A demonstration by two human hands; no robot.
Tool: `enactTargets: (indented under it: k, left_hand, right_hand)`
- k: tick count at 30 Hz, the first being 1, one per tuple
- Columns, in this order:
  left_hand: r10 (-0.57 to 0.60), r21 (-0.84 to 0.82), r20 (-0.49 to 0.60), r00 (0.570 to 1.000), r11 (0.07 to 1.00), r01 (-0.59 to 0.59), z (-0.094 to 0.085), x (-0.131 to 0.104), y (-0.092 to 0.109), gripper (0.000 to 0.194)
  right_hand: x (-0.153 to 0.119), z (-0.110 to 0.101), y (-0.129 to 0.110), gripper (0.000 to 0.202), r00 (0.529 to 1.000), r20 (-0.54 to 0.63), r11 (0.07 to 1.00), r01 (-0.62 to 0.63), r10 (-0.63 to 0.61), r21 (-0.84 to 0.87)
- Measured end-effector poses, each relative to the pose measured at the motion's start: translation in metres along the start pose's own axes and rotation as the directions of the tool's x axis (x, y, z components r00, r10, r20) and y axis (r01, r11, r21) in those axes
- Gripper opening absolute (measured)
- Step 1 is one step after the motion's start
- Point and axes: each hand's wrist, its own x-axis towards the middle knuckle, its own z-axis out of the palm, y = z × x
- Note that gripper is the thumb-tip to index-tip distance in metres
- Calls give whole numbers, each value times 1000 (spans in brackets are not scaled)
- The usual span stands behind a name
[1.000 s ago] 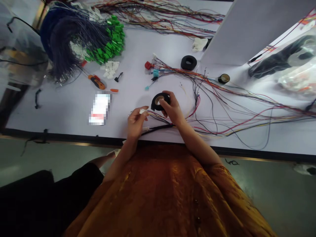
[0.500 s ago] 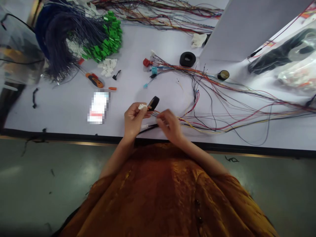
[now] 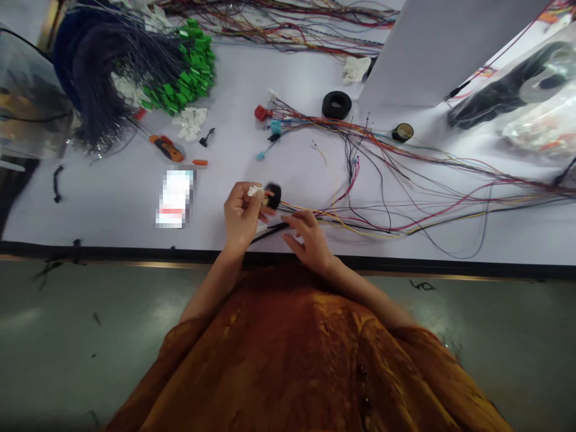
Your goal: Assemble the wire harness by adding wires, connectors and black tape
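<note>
My left hand (image 3: 240, 213) pinches a small white connector (image 3: 255, 191) between thumb and fingers. Right beside its fingertips is a blurred roll of black tape (image 3: 273, 196), tilted on edge; whether it touches the fingers or hangs from the wires I cannot tell. Thin yellow, red and black wires (image 3: 310, 211) run rightward from there. Fingers apart and empty, my right hand (image 3: 310, 240) hovers just below these wires. A black sleeved cable (image 3: 270, 231) with a white end lies between the two hands at the table edge.
Bundled wires with red (image 3: 260, 113) and blue connectors (image 3: 275, 126) lie ahead. Nearby are a black tape roll (image 3: 336, 105), another small roll (image 3: 402, 132), a screwdriver (image 3: 166, 147) and a blurred-out phone (image 3: 175, 198). Dark cables with green connectors (image 3: 193, 69) heap at back left.
The tape roll by my left hand has swung lower and turned. My right hand has moved slightly down and its fingers have spread. The whole view has shifted a little.
</note>
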Motion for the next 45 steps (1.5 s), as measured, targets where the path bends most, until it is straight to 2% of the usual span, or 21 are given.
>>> enactTargets:
  k: [2,4,7,10,13,16,19,21,23,26,28,29,30,32,34,36,38,39,41,43,45]
  left_hand:
    - [65,68,94,993,995,-72,-2,-5,9,18]
    - [133,138,195,972,977,-161,-4,-10,12,16]
    - [137,72,144,980,986,-148,-6,-11,2,16]
    - [-2,-126,40,999,992,7,-6,-5,-17,24]
    - [-118,-194,153,981,970,147,-2,2,-31,39]
    - [-115,-86,240,964,986,139,6,8,-34,28]
    - [-103,1,209,973,994,105,13,11,-27,29]
    - [-112,11,148,983,994,112,17,11,-19,30]
    - [-103,34,114,988,994,100,20,6,-10,29]
    - [59,155,263,963,982,-103,22,-8,1,15]
    - [183,192,444,877,937,-293,23,-17,3,13]
    - [221,191,494,841,916,-354,23,-20,2,14]
    - [245,191,496,833,905,-380,22,-22,0,13]
    - [248,207,366,897,918,-339,21,-18,-8,11]
    - [155,208,190,970,959,-194,20,-10,-15,18]
    - [10,147,95,995,989,-24,20,-1,-17,27]
    - [-77,54,81,994,996,73,20,4,-13,32]
    - [-73,32,99,992,997,71,21,3,-9,32]
    - [13,76,217,976,997,-30,22,-2,0,28]
    - [139,159,391,910,963,-216,22,-9,6,20]
    - [223,206,457,861,915,-346,22,-11,5,18]
  right_hand:
    - [20,0,0,45,983,-100,970,-133,155,204]
    - [45,-2,3,51,916,-114,853,-305,384,423]
    - [64,-10,15,49,827,-39,686,-438,561,581]
    - [57,-17,28,50,843,-37,696,-417,536,585]
    - [44,-21,32,40,876,-58,749,-374,479,547]
    - [35,-22,27,40,897,-112,828,-340,428,445]
    - [17,-20,16,49,945,-183,957,-246,272,152]
    - [1,-17,11,46,989,-113,993,-105,99,-55]
    - [-8,-15,7,33,1000,4,996,10,-10,-94]
    - [4,-19,10,30,991,-81,987,-100,111,128]
    - [25,-26,15,37,954,-116,928,-234,277,289]
    - [36,-28,18,40,937,-97,899,-287,335,330]
    - [43,-30,22,41,926,-70,881,-327,371,343]
    - [44,-30,26,43,916,-90,887,-349,391,304]
    - [28,-28,27,46,935,-168,941,-282,314,188]
    - [3,-25,25,46,980,-148,991,-131,133,22]
    - [-12,-23,20,36,998,-69,999,-9,6,-45]
    - [-13,-23,17,32,997,-72,1000,-4,4,-5]
    - [0,-23,13,32,982,-136,975,-102,130,195]
    - [24,-25,13,38,935,-141,870,-238,326,431]
    - [43,-29,17,45,896,-67,759,-329,438,562]
